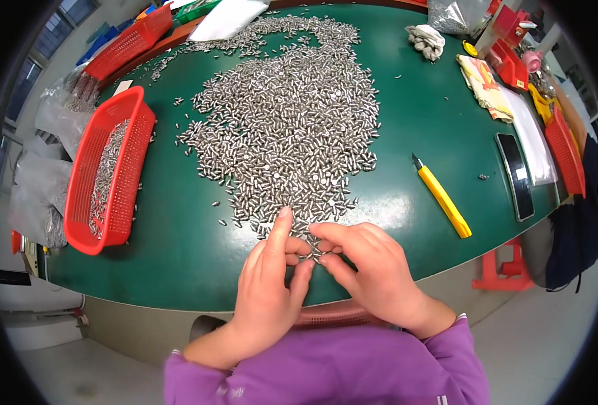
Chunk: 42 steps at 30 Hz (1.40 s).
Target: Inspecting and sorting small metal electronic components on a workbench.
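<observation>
A large heap of small silvery metal pieces [292,115], pointed like little bullets, spreads over the green table [420,108]. At its near tip, close to the table's front edge, both hands cup a few of the pieces between them. My left hand [268,280] has its index finger stretched toward the heap, its thumb apart, and the other fingers partly curled. Facing it, my right hand [373,266] holds index finger and thumb spread, fingertips touching the loose pieces. Whether any single piece is pinched is too small to make out; both hands look open.
Left stands a red perforated basket [140,128] partly filled with pieces. To the right lie a yellow utility knife [444,202], a phone [515,175] and a patterned cloth [486,88]. Pale gloves [425,42] rest at the far right. A red stool [504,270] stands below the table.
</observation>
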Available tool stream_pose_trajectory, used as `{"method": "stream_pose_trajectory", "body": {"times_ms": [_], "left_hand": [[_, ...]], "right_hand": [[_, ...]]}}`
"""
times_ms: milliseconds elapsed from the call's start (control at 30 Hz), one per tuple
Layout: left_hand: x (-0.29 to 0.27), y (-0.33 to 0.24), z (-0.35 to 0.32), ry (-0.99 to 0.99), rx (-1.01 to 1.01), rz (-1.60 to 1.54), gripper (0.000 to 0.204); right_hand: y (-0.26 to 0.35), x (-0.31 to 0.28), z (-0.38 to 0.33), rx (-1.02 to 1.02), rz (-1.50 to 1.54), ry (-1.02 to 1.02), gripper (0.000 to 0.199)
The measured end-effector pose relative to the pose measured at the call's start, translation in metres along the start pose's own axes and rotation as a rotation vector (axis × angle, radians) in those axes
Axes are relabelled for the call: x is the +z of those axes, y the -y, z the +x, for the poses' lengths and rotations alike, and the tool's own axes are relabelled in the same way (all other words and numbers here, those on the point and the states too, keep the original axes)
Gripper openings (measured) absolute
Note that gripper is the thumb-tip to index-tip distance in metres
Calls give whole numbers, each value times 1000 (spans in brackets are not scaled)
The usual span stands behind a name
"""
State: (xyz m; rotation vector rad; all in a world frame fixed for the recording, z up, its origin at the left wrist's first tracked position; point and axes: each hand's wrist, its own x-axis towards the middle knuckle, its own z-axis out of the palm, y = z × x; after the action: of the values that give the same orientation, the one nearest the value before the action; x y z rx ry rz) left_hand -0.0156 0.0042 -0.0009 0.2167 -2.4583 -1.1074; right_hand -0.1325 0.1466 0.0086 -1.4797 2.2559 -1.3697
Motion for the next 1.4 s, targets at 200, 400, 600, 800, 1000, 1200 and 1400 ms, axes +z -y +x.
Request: {"method": "stream_pose_trajectory", "body": {"times_ms": [200, 400, 600, 800, 1000, 1200, 1400], "left_hand": [[-1, 1, 3, 34, -14, -61, 80], [-2, 0, 2, 56, 18, -38, 77], [-2, 1, 1, 50, 12, -51, 74], [-4, 2, 2, 84, 23, -33, 74], [-3, 2, -1, 52, 27, -47, 73], [-1, 2, -3, 21, 45, -67, 74], [1, 3, -6, 27, 67, -111, 75]], "right_hand": [[-1, -1, -4, 11, 20, -22, 47], [2, -3, -8, 36, 11, 3, 49], [5, -1, -7, -3, 38, 33, 45], [0, 2, -8, -16, 30, -11, 44], [1, 5, -10, 1, 64, -51, 46], [-1, 4, -17, 55, 97, -39, 53], [3, 0, -19, 104, 118, -20, 55]]}}
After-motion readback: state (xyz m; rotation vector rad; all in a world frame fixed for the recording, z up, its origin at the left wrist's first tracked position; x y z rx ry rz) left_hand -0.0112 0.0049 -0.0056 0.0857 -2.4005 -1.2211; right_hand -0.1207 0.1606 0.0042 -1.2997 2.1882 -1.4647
